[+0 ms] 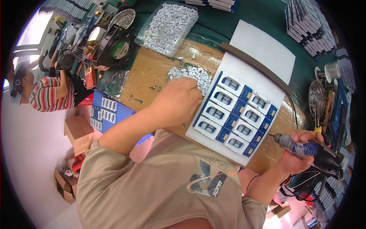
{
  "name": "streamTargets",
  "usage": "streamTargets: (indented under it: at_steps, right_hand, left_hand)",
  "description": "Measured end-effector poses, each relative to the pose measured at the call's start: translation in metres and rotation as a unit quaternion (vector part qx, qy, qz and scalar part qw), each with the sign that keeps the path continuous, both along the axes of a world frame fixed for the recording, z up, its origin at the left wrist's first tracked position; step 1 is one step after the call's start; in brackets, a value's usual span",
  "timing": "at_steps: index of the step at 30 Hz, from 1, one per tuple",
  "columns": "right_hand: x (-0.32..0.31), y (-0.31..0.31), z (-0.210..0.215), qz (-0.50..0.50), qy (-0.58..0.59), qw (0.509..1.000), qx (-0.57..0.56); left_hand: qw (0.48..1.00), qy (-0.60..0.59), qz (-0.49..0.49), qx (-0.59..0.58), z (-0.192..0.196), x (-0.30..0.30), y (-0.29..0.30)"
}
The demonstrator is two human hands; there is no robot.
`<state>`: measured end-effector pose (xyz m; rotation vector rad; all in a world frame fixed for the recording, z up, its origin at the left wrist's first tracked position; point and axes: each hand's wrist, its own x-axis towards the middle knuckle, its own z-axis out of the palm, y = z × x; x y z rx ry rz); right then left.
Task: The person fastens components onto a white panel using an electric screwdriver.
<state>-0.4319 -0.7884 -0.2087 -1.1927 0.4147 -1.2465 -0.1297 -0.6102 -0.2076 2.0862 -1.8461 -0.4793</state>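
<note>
My left hand (179, 101) rests curled on the brown taped work surface (152, 76), its fingertips at a small heap of white plastic parts (196, 74); whether it grips one is hidden. Right beside it lies a white board (267, 51) carrying a blue circuit panel (238, 110) with several white sockets in two rows. My right hand (299, 152) holds a grey soldering iron (301, 147) by its handle, off the board's lower right corner, tip pointing left toward the panel.
A clear bag of white parts (167, 26) lies at the back. A black fan (116, 47) and clutter stand back left. Stacks of boards (309, 28) fill the right rear. A solder spool (331, 70) sits right. A person in a striped top (51, 93) sits far left.
</note>
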Motion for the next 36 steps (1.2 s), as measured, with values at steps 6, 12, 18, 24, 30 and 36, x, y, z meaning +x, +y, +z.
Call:
streamTargets:
  at_steps: [6, 12, 18, 24, 30, 36]
  right_hand:
    - [-0.003, 0.001, 0.002, -0.023, 0.011, 1.0, 0.011]
    - [0.001, 0.0, 0.003, 0.006, 0.035, 0.999, -0.037]
    - [0.009, 0.008, 0.008, -0.034, 0.069, 0.995, -0.063]
    - [0.004, 0.012, 0.011, 0.017, 0.057, 0.996, -0.06]
    - [0.024, 0.009, 0.031, 0.042, -0.06, 0.989, -0.127]
    - [0.052, 0.004, 0.043, 0.113, -0.074, 0.98, -0.145]
  left_hand:
    - [1.0, -0.02, -0.006, 0.004, 0.003, -0.003, -0.003]
    - [0.999, -0.038, -0.007, -0.019, -0.004, -0.007, 0.002]
    - [0.985, -0.089, -0.035, -0.14, -0.02, -0.005, 0.009]
    - [0.983, -0.008, -0.011, -0.184, -0.007, -0.007, -0.007]
    - [0.967, 0.097, -0.094, -0.217, 0.004, -0.049, -0.066]
    - [0.962, 0.136, -0.135, -0.193, -0.013, -0.084, -0.105]
